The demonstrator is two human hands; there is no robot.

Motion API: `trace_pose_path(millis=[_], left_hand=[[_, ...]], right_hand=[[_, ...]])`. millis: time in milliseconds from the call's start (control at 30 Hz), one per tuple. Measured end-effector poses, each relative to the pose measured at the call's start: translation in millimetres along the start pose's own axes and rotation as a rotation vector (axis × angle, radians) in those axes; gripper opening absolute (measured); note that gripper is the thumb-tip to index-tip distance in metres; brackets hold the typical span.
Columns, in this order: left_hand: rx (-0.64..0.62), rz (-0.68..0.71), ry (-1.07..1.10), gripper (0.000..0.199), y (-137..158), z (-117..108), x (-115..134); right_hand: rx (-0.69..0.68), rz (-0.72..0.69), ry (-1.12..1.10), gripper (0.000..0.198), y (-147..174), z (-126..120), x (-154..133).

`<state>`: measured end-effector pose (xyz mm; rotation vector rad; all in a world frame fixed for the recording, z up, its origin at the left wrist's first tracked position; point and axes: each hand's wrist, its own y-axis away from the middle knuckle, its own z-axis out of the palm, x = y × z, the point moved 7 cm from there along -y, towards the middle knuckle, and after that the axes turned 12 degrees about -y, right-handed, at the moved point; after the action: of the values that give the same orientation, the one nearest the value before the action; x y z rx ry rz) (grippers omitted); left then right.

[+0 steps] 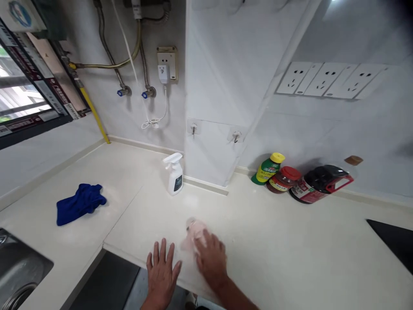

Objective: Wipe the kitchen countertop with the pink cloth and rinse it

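Observation:
My right hand [211,260] presses a pale pink cloth [195,230] against the cream countertop [274,249], its fingers bent over the bunched fabric. The cloth is a little smeared by motion. Just left of it, my left hand [162,269] lies with fingers spread near the counter's front edge, holding nothing. Beyond both hands a white spray bottle [175,178] stands upright close to the wall corner. A crumpled dark blue cloth [80,202] rests on the left part of the counter.
A green bottle with a yellow cap [267,170], a red-lidded jar [284,180] and a dark jug [312,185] stand along the right wall. A metal sink [22,267] is at lower left, a black panel [393,241] at far right. Hoses and sockets [332,80] line the walls.

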<state>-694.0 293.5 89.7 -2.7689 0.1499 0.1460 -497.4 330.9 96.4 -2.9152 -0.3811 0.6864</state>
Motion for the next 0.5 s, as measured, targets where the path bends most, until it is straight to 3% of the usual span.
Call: trace_pose_path(millis=[100,167,233,333,433,500], left_hand=[[0.009,0.073,-0.019,0.053,0.7,-1.8,-0.3],[0.007,0.097,-0.030,0.053,0.1,-2.9,-0.3],[-0.007,0.100,-0.033,0.052,-1.0,-3.1,-0.4],[-0.031,0.105,-0.024,0.052,-2.2,-2.5,0.1],[-0.042,0.121,-0.006,0.051,-2.4,-2.7,0.0],[-0.054,0.143,0.016,0.051,-2.3,-2.9,-0.8]], right_hand=[[-0.136,-0.208,-0.135,0.060,34.7,19.1,-21.0],[-0.190,-0.214,-0.145,0.062,51.8,16.2,-4.3],[-0.153,-0.081,-0.085,0.060,62.8,-0.5,33.6],[0.030,0.177,0.061,0.049,86.1,-42.1,100.7],[0.201,0.409,0.203,0.042,130.2,-80.6,152.3],[0.290,0.564,0.279,0.044,167.2,-97.7,170.8]])
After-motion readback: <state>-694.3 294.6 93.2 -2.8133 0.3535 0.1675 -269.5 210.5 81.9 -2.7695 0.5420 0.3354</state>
